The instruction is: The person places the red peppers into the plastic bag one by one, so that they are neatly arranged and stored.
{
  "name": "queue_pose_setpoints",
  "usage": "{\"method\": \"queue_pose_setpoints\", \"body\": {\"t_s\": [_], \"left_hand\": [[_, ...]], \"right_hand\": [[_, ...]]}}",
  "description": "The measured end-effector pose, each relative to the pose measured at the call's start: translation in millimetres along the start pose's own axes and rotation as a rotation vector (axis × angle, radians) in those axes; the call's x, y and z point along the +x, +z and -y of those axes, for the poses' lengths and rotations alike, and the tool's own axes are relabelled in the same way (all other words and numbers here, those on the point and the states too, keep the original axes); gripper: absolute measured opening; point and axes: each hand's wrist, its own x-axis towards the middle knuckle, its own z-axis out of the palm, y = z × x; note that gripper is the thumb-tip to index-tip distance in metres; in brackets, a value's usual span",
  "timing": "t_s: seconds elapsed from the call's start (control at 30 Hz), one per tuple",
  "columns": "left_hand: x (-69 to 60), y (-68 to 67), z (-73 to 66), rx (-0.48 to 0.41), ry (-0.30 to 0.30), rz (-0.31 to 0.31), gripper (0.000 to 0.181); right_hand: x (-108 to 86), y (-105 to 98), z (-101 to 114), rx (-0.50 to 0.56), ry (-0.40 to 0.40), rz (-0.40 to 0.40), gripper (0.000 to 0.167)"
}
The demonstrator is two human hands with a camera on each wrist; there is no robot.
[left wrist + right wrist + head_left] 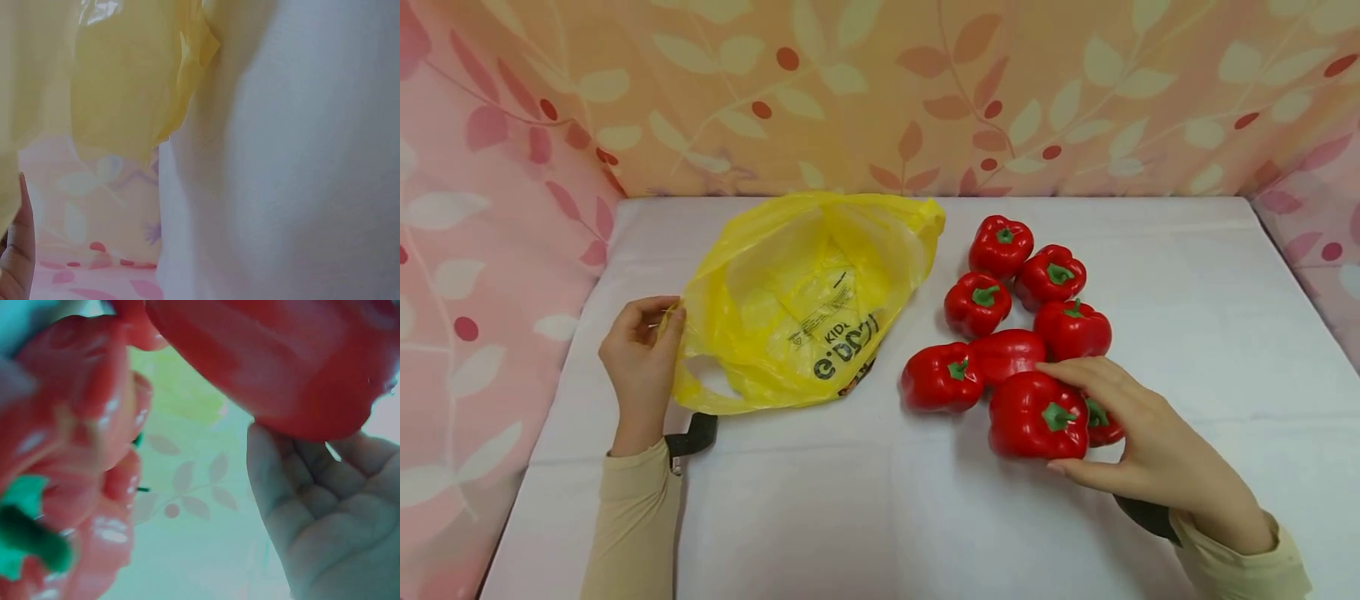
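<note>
One pepper [1028, 421] gripped by the right hand [1161, 442] could be dropped should its glossy skin slip — the bag [782, 312], at the table's [820, 517] far edge, is pinched by the left hand [643, 354].

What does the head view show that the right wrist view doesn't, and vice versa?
Head only: the left hand gripping the yellow bag and the bag's black print.
Right wrist only: the inner sides of several fingers of the right hand, close up.
Both: that hand on the held red pepper, other red peppers, leaf-patterned backdrop.
</note>
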Motion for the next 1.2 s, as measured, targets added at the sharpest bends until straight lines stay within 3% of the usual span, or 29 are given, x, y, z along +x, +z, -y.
{"method": "queue_pose_setpoints", "body": {"t_s": [0.17,0.37,0.7,0.97,1.2], "left_hand": [[0.2,0.4,-1.7,-0.006,-0.009,0.016,0.016],[0.9,0.4,-1.6,0.004,-0.013,0.015,0.015],[-1.4,1.0,-1.3,-0.027,-0.026,0.032,0.015],[-1.4,0.9,-1.2,0.022,-0.011,0.037,0.016],[-1.2,0.0,-3.3,0.019,0.002,0.041,0.013]], "right_hand": [[11.9,-0.7,10.2,0.024,-0.013,-0.112,0.082],[29.8,6.7,25.0,0.062,-0.013,-0.192,0.074],[76.2,35.8,64.8,0.175,0.059,-0.21,0.076],[110.0,57.7,80.6,0.252,0.119,-0.205,0.075],[136.9,83.2,92.2,0.345,0.078,-0.304,0.073]]}}
